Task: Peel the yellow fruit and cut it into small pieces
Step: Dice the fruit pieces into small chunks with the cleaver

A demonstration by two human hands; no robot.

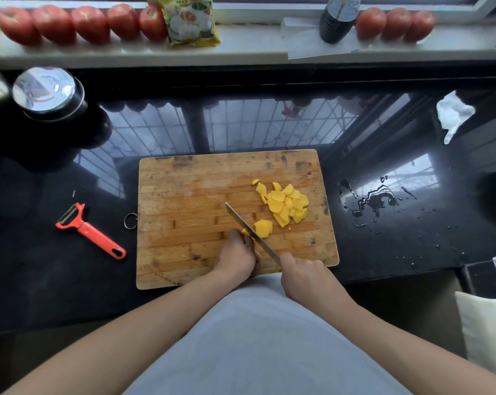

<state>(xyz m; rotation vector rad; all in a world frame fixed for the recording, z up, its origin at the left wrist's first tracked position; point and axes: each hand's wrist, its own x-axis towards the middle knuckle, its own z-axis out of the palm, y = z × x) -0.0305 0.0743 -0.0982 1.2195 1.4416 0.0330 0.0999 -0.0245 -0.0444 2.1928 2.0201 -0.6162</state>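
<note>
Right hand (pixel 304 276) grips the knife (pixel 252 233) handle, fingers wrapped tight; blade angles up-left across the board (pixel 184 201). Left hand (pixel 238 253) is curled down over the last bit of fruit (pixel 245 232), pinning it to the board; only a sliver of yellow shows at the fingertips, just left of the blade.

Progress, judged from the layout: peeling looks done, since no skin shows on any flesh and the peeler (pixel 88 230) lies idle on the counter (pixel 412 252), left of the board. Cutting is near its end. One fresh slice (pixel 263 228) sits touching the blade's right side. Left to do: slice the held remnant, perhaps halve the larger slice.

Counts:
- pile (pixel 286 203) of cut pieces: one heap, roughly fifteen pieces, overlap prevents an exact count
- knife: 1
- peeler: 1
- board: 1
- tomatoes (pixel 90 24) on the sill: 5 left, 3 right, 8 total
- dark bottle (pixel 338 18): 1
- yellow packet (pixel 191 19): 1

Spilled liquid (pixel 375 199) lies right of the board.
</note>
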